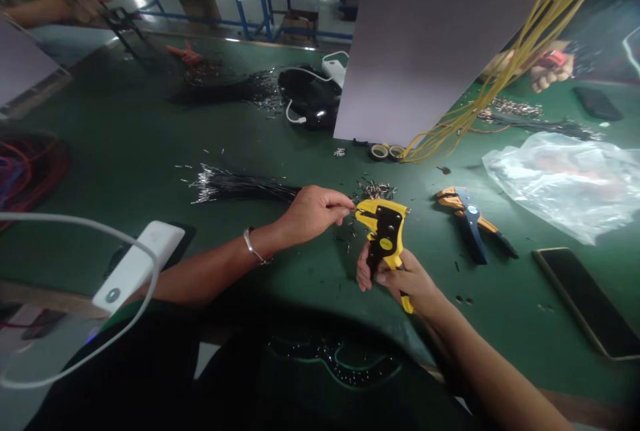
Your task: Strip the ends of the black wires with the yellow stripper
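My right hand (397,274) is wrapped round the handles of a yellow and black wire stripper (387,228), held upright with its jaws toward the left. At those jaws, the fingertips of my left hand (317,214) are pinched together; what they hold is too small to make out. A bundle of black wires (240,186) with bare silvery ends lies on the green table behind my left hand. Just beyond the stripper's head sits a small pile of metal terminals (375,190).
To the right lie an orange and blue stripper (471,214), a phone (590,301) and a clear plastic bag (565,181). Yellow wires (500,94) hang beside a grey panel (405,38). Tape rolls (387,152) sit below it. A white power bank (140,264) is near my left forearm. A person's hand (550,71) shows at upper right.
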### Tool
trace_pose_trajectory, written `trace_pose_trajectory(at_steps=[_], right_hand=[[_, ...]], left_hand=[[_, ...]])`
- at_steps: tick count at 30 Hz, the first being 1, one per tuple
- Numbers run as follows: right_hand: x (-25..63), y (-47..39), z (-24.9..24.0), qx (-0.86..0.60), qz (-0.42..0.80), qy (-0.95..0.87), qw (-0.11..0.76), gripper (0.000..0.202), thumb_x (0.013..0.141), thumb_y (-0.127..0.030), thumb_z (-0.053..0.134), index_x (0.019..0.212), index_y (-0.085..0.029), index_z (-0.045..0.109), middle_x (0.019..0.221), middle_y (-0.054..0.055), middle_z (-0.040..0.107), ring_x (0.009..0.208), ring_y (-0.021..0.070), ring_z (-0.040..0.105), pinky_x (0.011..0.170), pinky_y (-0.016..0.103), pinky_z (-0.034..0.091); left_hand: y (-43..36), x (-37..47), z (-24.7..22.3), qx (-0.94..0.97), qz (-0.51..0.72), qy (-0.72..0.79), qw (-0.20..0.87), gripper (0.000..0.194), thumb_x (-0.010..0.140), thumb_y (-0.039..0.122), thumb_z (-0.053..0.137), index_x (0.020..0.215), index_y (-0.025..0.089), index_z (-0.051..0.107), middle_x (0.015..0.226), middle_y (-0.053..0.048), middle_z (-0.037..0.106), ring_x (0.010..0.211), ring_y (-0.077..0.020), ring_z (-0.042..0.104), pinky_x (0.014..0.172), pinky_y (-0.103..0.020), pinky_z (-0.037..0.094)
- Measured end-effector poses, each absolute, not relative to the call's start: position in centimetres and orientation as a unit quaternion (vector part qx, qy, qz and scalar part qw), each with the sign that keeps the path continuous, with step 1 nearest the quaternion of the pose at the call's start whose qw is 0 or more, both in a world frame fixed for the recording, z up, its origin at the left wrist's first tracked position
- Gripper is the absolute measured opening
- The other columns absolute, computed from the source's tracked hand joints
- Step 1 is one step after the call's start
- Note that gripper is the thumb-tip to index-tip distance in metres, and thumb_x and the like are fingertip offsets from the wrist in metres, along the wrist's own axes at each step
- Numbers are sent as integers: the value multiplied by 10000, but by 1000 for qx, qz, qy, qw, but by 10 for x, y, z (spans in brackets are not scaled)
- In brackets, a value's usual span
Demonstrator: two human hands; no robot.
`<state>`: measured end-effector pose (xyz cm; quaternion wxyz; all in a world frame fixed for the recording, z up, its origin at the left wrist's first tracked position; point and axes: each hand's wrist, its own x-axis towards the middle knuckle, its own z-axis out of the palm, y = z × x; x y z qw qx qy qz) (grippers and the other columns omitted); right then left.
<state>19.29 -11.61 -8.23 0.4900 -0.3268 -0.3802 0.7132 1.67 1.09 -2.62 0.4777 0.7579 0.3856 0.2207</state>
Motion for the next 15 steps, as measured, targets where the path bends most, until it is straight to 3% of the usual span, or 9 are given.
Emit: trace_pose_trajectory(at_steps=[15], right_hand=[[189, -122, -81, -351, 725, -327, 494, 131, 684, -173, 711, 776, -153, 619, 583, -19, 552, 454, 115, 479, 446, 283, 434]], left_hand=[[11, 16, -27, 755, 204, 385, 490, 161, 754, 205, 590, 782, 155, 741, 600, -4, 670, 565, -90, 550, 549, -222, 399]])
